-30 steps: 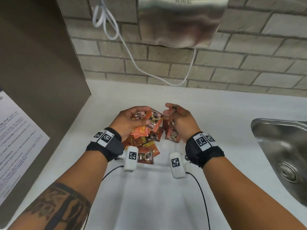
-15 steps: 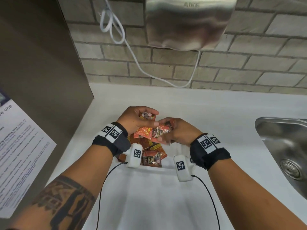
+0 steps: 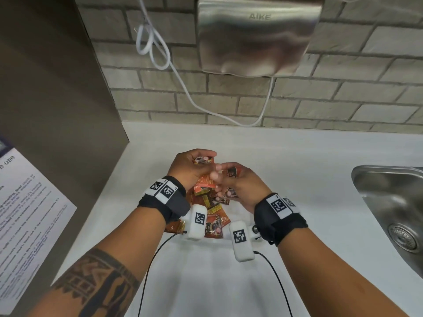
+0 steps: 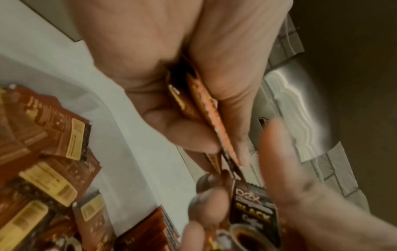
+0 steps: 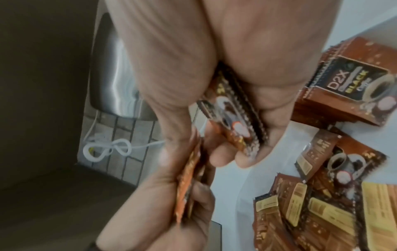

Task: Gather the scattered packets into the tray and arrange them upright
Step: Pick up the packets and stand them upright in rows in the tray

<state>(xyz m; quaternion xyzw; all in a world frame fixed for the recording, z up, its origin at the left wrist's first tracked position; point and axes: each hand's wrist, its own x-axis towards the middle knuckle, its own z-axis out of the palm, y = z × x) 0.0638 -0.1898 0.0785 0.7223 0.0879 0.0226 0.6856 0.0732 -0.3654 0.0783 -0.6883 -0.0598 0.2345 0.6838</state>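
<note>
Both hands have drawn closer together since the earlier pictures, and the orange packet that was held flat and face-up between them is now turned edge-on.

Left hand [image 3: 191,167]: thumb and fingers are clamping a thin stack of packets [image 4: 211,108], gripped near the sealed edges. The edge-on hold appears deliberate, keeping the faces aligned so the stack can go in standing.

Right hand [image 3: 238,183]: fingers are curling round a second small bundle [image 5: 234,122], while its thumb and forefinger are also pinching the orange packet [image 5: 189,178] shared with the left hand. In my judgement this is a hand-to-hand transfer, merging two bundles into one squared stack.

Loose packets [image 3: 211,210]: a pile is lying flat and overlapping beneath the hands, some face-up and some showing the yellow label side. A neater stack [image 5: 343,88] is sitting beside them in the right wrist view.

Tray [image 3: 215,240]: only a low white rim is showing near the wrists. I cannot tell for certain which of the loose packets lie inside it.

Surroundings: white counter [image 3: 297,161], steel sink [image 3: 393,202] well apart to the right, hand dryer [image 3: 258,37] on the brick wall above.

Assessment: gathering is under way; nothing is visibly standing upright yet. Slippery foil faces could fan out if the grip loosens.
</note>
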